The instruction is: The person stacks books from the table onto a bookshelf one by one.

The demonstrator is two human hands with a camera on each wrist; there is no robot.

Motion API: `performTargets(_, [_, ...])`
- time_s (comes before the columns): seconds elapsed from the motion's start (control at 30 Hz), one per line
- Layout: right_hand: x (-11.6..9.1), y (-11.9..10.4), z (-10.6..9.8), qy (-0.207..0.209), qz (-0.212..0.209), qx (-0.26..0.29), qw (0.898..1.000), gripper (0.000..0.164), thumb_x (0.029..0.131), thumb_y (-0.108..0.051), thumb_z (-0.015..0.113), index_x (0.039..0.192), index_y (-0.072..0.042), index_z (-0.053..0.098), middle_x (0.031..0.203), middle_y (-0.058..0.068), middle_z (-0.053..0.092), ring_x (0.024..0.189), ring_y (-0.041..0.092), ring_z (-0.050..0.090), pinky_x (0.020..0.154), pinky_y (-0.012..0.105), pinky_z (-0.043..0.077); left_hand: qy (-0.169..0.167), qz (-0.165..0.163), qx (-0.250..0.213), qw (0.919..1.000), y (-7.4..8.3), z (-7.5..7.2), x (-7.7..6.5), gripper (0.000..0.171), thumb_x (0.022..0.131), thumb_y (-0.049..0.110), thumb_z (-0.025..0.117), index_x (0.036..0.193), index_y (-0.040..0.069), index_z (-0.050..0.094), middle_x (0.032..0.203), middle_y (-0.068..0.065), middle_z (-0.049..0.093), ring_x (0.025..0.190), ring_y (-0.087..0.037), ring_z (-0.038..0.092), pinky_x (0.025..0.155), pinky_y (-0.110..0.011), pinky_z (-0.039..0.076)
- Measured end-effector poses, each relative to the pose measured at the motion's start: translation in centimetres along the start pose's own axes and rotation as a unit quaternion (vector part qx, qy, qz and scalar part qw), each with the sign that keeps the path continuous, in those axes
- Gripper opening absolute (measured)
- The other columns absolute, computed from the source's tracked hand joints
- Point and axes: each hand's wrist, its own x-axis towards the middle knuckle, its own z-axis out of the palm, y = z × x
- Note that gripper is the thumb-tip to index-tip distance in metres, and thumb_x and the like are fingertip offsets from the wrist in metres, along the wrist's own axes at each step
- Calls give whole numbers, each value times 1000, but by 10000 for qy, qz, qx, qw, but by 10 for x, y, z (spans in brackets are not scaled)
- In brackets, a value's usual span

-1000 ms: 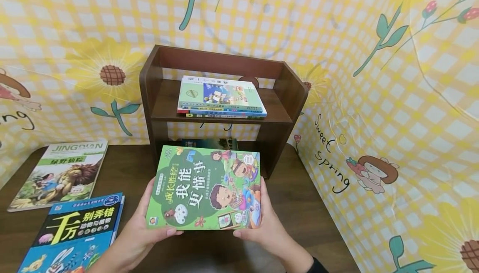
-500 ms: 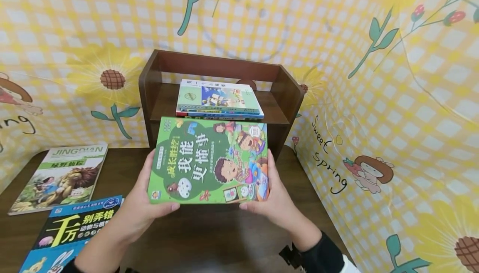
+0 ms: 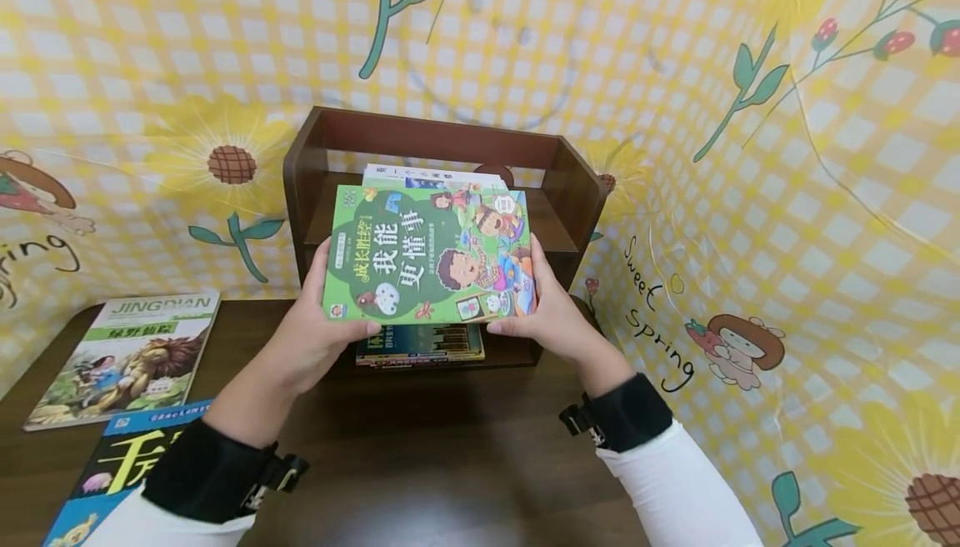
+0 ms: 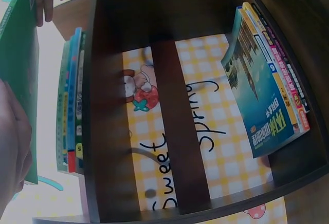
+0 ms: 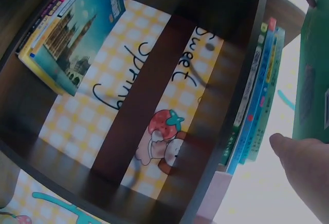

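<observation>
A green picture book (image 3: pixel 431 255) with cartoon children on its cover is held level in front of the shelf. My left hand (image 3: pixel 321 332) grips its left side, thumb along the near edge. On the opposite side my right hand (image 3: pixel 551 303) grips it the same way. Behind and partly hidden by it lies a stack of books (image 3: pixel 435 173) on the upper board of the brown bookshelf (image 3: pixel 442 126). In the left wrist view, a gap shows between the green book (image 4: pixel 23 80) and that stack (image 4: pixel 72 100).
Several more books (image 3: pixel 420 343) lie on the shelf's lower level. At the left of the dark table (image 3: pixel 450 447) are a JINGDIAN book (image 3: pixel 123 359) and a blue-and-black book (image 3: pixel 127 464). Yellow checked cloth (image 3: pixel 675 113) hangs behind and at the right.
Both hands have raised the green book and moved it forward, from before the lower level to in front of the upper stack. It now covers most of that stack; the lower books have come into view.
</observation>
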Motion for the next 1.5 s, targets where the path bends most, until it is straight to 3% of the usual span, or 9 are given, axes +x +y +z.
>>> performTargets(0.2, [17, 2, -5, -99, 29, 138, 9999, 116, 78, 10, 72, 154, -36, -3, 147, 3, 32, 115, 22, 57, 88, 27, 53, 40, -225, -94, 9997, 3, -7, 14, 96, 86, -20, 55, 151, 30, 4, 142, -5, 41, 114, -13, 60, 85, -25, 54])
performTargets(0.43, [29, 1, -6, 134, 388, 54, 9991, 111, 80, 6, 72, 155, -29, -2, 149, -1, 28, 115, 18, 54, 88, 21, 50, 135, -593, -182, 9980, 9, -12, 26, 92, 88, -18, 54, 151, 29, 6, 135, -3, 46, 109, -12, 61, 86, -24, 54])
performTargets(0.6, [34, -3, -5, 298, 550, 124, 9980, 105, 83, 3, 69, 156, -22, -1, 154, 0, 24, 125, 20, 46, 94, 22, 47, 244, -741, -123, 9969, 15, -12, 32, 90, 89, -16, 54, 153, 24, 7, 134, -4, 47, 108, -11, 61, 87, -22, 52])
performTargets(0.73, [37, -5, -4, 456, 626, 68, 9970, 101, 86, 0, 69, 156, -17, -3, 158, 0, 18, 131, 18, 40, 105, 30, 40, 529, -861, 245, 9946, 20, -11, 35, 87, 90, -14, 54, 155, 20, 7, 137, -7, 43, 108, -8, 59, 88, -19, 51])
performTargets(0.83, [38, -3, -3, 603, 633, -67, 9961, 101, 86, -4, 70, 156, -18, -2, 157, 1, 21, 130, 18, 42, 109, 35, 37, 828, -939, 684, 9898, 22, -8, 36, 84, 91, -10, 56, 155, 16, 9, 140, -11, 39, 106, -6, 58, 88, -17, 50])
performTargets(1.07, [42, 1, 0, 1019, 548, -381, 9926, 94, 88, -14, 71, 157, -19, 6, 156, 4, 27, 133, 19, 41, 107, 38, 38, 1354, -1124, 1809, 9676, 25, -4, 42, 79, 91, 4, 64, 154, 10, 18, 133, -13, 46, 101, -4, 54, 85, -13, 46])
performTargets(1.2, [45, -1, 2, 1197, 626, -676, 9885, 92, 90, -23, 70, 157, -17, 7, 159, 5, 21, 141, 20, 30, 111, 39, 34, 1474, -1096, 1946, 9635, 27, -6, 48, 72, 92, 7, 64, 152, 7, 25, 128, -9, 50, 100, -4, 53, 84, -14, 46])
performTargets(1.33, [48, -4, 4, 1257, 590, -1042, 9848, 91, 91, -28, 69, 156, -15, 8, 159, 6, 19, 145, 22, 22, 114, 41, 29, 1485, -1140, 1989, 9620, 31, -10, 53, 72, 92, 8, 64, 152, 6, 24, 134, -12, 47, 105, -6, 52, 86, -15, 45])
performTargets(1.5, [53, -4, 4, 1296, 501, -1427, 9800, 89, 92, -29, 67, 156, -13, 8, 159, 8, 23, 145, 23, 22, 115, 41, 27, 1591, -1358, 2010, 9570, 33, -14, 59, 78, 92, 12, 65, 154, 7, 18, 147, -16, 38, 124, -17, 44, 102, -22, 40])
